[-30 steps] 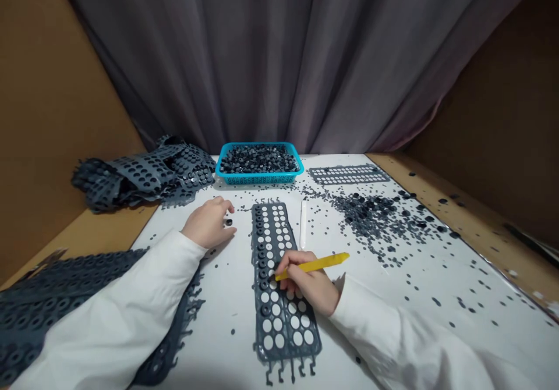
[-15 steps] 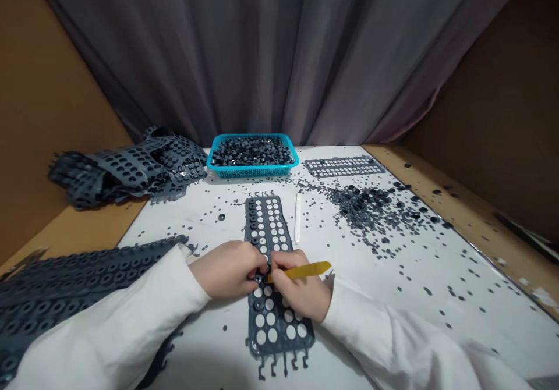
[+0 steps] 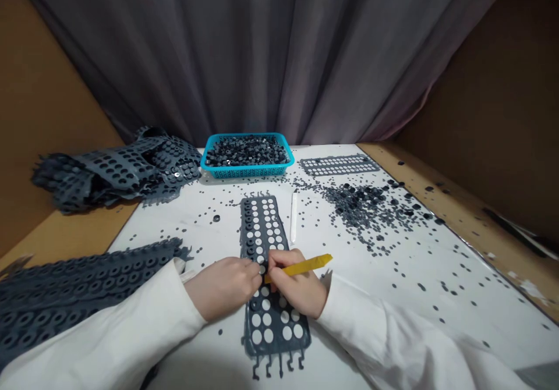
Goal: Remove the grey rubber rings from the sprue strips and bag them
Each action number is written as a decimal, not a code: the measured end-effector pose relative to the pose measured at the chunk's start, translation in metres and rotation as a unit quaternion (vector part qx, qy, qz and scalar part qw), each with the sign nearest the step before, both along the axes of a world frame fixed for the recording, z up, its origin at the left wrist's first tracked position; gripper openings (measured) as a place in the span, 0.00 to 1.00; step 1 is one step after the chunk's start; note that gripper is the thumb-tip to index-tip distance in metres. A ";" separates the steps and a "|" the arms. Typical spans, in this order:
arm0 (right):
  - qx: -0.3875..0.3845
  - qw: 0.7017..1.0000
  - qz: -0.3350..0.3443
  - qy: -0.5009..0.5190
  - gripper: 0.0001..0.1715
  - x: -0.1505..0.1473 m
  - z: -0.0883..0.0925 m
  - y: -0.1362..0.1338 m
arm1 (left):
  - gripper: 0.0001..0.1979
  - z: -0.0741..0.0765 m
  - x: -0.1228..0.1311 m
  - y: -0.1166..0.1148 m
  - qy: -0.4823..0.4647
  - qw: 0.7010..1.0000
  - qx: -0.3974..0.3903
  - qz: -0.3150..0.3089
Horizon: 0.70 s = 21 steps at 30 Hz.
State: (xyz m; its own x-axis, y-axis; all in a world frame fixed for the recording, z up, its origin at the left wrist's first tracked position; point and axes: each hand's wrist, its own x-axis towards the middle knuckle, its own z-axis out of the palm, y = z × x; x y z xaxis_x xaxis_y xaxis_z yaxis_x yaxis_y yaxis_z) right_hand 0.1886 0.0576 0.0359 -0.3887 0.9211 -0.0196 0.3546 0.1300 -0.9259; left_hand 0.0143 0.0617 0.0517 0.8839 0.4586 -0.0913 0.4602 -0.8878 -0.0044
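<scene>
A dark grey rubber sheet (image 3: 274, 305) with rows of round holes lies lengthwise in front of me, and white shows through many of them. Dark rings fill part of its left column. My right hand (image 3: 299, 282) is closed on a slim yellow tool (image 3: 308, 265), held like a pen, its tip end low over the middle of the sheet. Just to the left, my left hand (image 3: 225, 288) rests at the sheet's left edge with fingers curled together. Whatever its fingertips pinch is hidden.
A blue basket (image 3: 248, 172) of small dark pieces stands at the back. Beside it lie crumpled perforated sheets (image 3: 117, 172) and another holed sheet (image 3: 340, 165). A white pen (image 3: 294, 215), scattered dark discs (image 3: 362, 204) and ringed strips (image 3: 87, 279) are around.
My left hand has drawn slightly back toward me and rolled over, so its fingertips are less visible. The right hand keeps its grip on the yellow tool. The view has shifted a little.
</scene>
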 end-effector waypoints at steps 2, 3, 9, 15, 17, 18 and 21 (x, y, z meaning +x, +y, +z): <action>-0.001 1.000 -0.001 -0.001 0.12 0.000 -0.001 0.000 | 0.09 -0.001 -0.002 0.005 -0.012 0.999 -0.026 0.023; -0.003 1.000 -0.002 -0.001 0.12 0.001 -0.001 0.000 | 0.09 0.000 -0.004 0.008 -0.029 0.997 -0.056 0.037; -0.010 1.000 0.008 0.003 0.13 0.002 -0.002 0.000 | 0.08 0.019 -0.017 0.031 -0.221 0.940 -0.231 0.120; -0.031 0.999 0.010 0.022 0.13 0.002 -0.004 0.001 | 0.10 0.015 -0.020 0.039 -0.358 0.756 -0.443 0.323; -0.040 0.998 0.014 0.040 0.11 0.004 -0.006 0.001 | 0.14 0.008 -0.018 0.040 -0.382 0.673 -0.530 0.347; -0.046 0.998 0.017 0.051 0.10 0.004 -0.007 0.001 | 0.17 0.005 -0.017 0.040 -0.388 0.642 -0.561 0.350; -0.064 0.994 0.016 0.086 0.08 0.006 -0.007 0.000 | 0.22 -0.001 -0.016 0.041 -0.395 0.573 -0.626 0.353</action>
